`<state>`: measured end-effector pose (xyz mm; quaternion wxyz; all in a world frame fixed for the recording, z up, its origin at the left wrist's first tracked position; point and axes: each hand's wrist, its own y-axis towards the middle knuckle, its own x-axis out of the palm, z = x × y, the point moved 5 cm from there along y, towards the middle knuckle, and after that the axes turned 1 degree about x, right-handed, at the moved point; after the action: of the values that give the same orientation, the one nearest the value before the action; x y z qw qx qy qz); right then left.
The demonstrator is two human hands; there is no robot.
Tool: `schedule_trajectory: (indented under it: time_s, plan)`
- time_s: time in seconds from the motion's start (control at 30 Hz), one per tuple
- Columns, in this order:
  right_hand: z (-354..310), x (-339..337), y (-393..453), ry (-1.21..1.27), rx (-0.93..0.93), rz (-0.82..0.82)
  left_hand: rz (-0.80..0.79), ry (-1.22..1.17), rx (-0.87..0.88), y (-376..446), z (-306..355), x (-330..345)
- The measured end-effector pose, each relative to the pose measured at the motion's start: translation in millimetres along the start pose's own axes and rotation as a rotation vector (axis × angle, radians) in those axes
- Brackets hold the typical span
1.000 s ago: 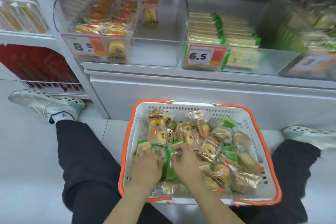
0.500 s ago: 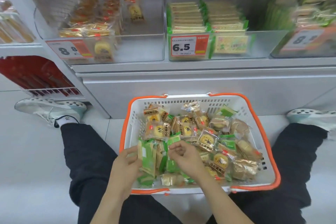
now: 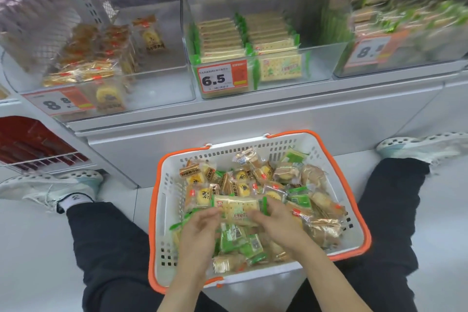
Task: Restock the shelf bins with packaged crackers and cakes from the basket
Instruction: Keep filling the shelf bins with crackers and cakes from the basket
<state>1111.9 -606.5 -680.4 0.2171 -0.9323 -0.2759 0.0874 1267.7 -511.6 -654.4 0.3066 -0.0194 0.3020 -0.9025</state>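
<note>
A white basket with an orange rim (image 3: 353,213) sits on the floor between my legs, full of wrapped cakes and green cracker packs. Over its middle I hold a green-edged cracker pack (image 3: 238,206) flat between both hands. My left hand (image 3: 200,232) grips its near left part, and my right hand (image 3: 277,223) grips its right end. Above, a clear shelf bin (image 3: 278,81) tagged 6.5 holds rows of the same cracker packs. The bin to its left (image 3: 157,94), tagged 8.8, holds yellow cake packs.
A third bin (image 3: 405,58) at the right holds blurred green packs. A white cabinet front (image 3: 228,124) stands behind the basket. My shoes (image 3: 53,187) rest on the floor at both sides. A wire rack with red boxes (image 3: 30,147) is at the lower left.
Both hands have lifted one cracker pack out of the green packs and turned it flat across the basket. The view has shifted so the basket sits further right.
</note>
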Motion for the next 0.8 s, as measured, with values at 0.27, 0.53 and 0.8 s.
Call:
schedule_trajectory:
  time_s: [0.27, 0.53, 0.8]
  plan:
    - [-27, -57, -16, 0.399, 0.000, -0.101, -0.322, -0.197, 0.014, 0, 47, 27]
    - [-108, -103, -23, -0.479, -0.378, 0.334, -0.276, 0.125, 0.408, 0, 124, 51]
    - [-229, -129, -21, -0.751, -0.770, 0.429, -0.329, 0.162, 0.782, -11, 232, 81]
